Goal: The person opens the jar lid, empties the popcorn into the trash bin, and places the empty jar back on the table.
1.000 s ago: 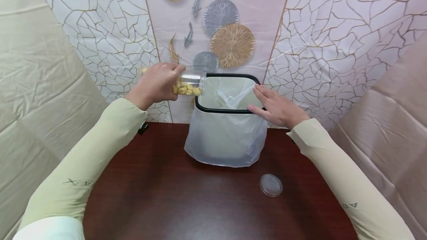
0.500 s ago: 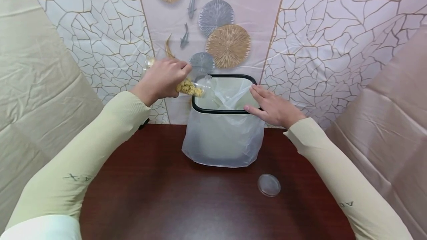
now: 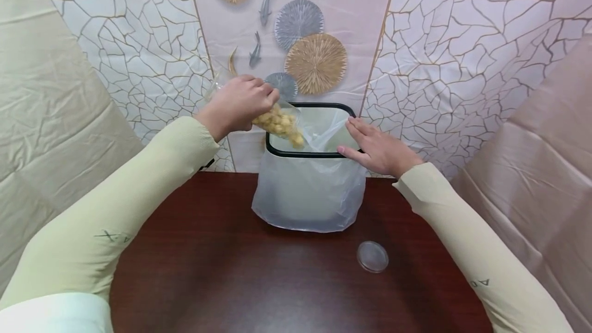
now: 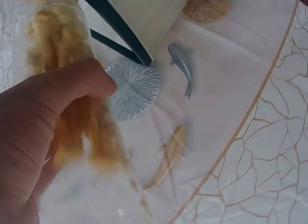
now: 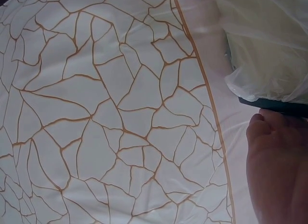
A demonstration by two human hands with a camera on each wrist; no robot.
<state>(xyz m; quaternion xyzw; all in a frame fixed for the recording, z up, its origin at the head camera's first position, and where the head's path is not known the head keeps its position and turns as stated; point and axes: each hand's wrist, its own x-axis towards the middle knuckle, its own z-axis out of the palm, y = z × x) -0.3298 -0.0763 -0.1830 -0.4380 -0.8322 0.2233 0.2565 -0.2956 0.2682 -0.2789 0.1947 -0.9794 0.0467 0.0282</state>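
Observation:
My left hand (image 3: 242, 102) grips a clear jar (image 4: 53, 29) of yellow, popcorn-like pieces (image 3: 279, 121). The jar tilts mouth-down over the left part of a trash can's opening, and the pieces crowd toward its mouth; they look blurred in the left wrist view. The pale trash can (image 3: 310, 189) has a black rim (image 3: 319, 154) and is lined with a translucent plastic bag (image 3: 268, 204) folded over its outside. With fingers extended, my right hand (image 3: 381, 149) rests at the right side of the rim. In the right wrist view its fingertips are right at the rim.
A round clear lid (image 3: 372, 256) lies on the dark red-brown table (image 3: 259, 271), in front of the can to the right. Behind the can hangs a patterned cloth backdrop (image 3: 430, 66); beige curtains (image 3: 532, 179) close in both sides.
My left hand has moved right and tipped the jar from nearly level to mouth-down over the can, and the pieces have slid to its mouth. My right hand has stayed at the rim.

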